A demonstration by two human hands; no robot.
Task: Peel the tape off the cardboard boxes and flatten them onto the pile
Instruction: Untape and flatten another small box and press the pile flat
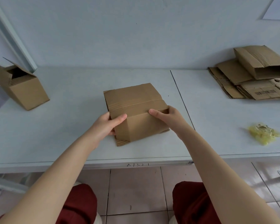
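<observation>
A brown cardboard box (136,104) stands in the middle of the white table (68,139), its top flaps folded shut and bottom flaps sticking out underneath. My left hand (107,125) grips its near left corner, thumb on top. My right hand (166,118) holds the right side, thumb lying across the top edge. At the far right lies the pile of flattened boxes (249,84), with one half-collapsed box on top. A wad of peeled yellowish tape (263,134) rests on the table to the right.
A second cardboard box (21,88) stands tilted at the far left with its top flaps open. A white wall runs behind the table. A seam (181,97) divides two tabletops. My knees in red trousers and a tiled floor show below the table edge.
</observation>
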